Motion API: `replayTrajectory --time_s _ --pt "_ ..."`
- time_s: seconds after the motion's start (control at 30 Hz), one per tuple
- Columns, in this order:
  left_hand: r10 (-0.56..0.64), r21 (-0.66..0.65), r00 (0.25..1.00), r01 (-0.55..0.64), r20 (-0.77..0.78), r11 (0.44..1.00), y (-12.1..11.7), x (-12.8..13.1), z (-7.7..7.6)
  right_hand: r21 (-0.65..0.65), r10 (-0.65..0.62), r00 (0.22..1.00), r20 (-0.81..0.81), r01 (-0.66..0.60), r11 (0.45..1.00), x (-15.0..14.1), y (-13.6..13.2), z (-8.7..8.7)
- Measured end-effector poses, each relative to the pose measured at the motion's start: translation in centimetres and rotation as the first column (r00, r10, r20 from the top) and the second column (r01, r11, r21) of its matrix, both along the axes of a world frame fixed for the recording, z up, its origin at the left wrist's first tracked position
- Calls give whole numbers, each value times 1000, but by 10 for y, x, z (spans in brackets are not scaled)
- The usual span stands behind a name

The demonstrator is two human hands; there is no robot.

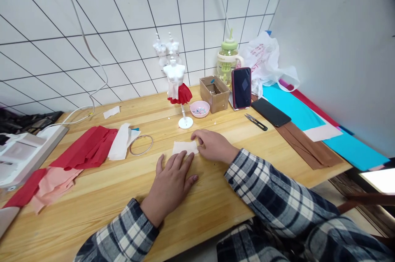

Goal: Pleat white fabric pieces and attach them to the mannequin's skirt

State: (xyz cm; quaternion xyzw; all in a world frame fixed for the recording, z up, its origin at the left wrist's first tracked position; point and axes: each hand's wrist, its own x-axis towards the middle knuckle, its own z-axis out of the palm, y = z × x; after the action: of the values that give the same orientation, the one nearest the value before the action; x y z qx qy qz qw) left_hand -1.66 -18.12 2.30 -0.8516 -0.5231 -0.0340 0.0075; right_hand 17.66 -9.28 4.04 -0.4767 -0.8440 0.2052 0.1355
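Observation:
A small piece of white fabric (184, 147) lies on the wooden table in front of me. My left hand (169, 177) rests on its near edge, fingers spread and flat, the thumb out to the right. At the fabric's right end is my right hand (214, 145), its fingers curled in and the fingertips at the corner, partly hiding it. Just beyond stands a small white dress form (175, 73) wearing a red ruffled skirt (182, 94) with a bit of white cloth at its front.
On the left are red fabric (92, 147), white fabric (119, 142), a thin ring (141, 145) and a white sewing machine (27, 155). Toward the right sit a bead bowl (200, 109), cardboard box (215, 94), propped phone (241, 88), thread snips (256, 122), a black phone (270, 112) and brown fabric (308, 147).

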Motion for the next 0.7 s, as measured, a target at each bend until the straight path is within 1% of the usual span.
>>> replayTrajectory --time_s 0.07,0.13,0.2,0.3,0.37,0.5,0.57,0.7 --pt "18 24 1000 -18 -7 1000 1 -1 -1 92 97 995 38 -100 991 -2 -4 3" --pt "32 43 999 -31 -11 999 1 -2 -3 94 155 977 149 -170 981 -3 -7 6" --pt "33 44 999 -33 -15 998 2 -4 -4 72 176 955 239 -199 977 -2 -8 8" --pt "33 59 999 -31 -34 998 0 -8 -3 50 188 933 306 -213 976 2 -7 10" --pt "37 91 998 -31 -55 995 -1 -11 -2 33 182 925 334 -205 978 5 -6 11" --pt "61 153 994 -47 -87 987 0 -17 -1 -2 182 926 331 -192 981 8 -5 14" --pt "68 154 993 -52 -95 987 2 -19 -2 -12 185 930 318 -191 981 8 -3 14" --pt "77 114 993 -67 -86 991 7 -22 -2 -14 187 938 291 -191 981 10 1 11"
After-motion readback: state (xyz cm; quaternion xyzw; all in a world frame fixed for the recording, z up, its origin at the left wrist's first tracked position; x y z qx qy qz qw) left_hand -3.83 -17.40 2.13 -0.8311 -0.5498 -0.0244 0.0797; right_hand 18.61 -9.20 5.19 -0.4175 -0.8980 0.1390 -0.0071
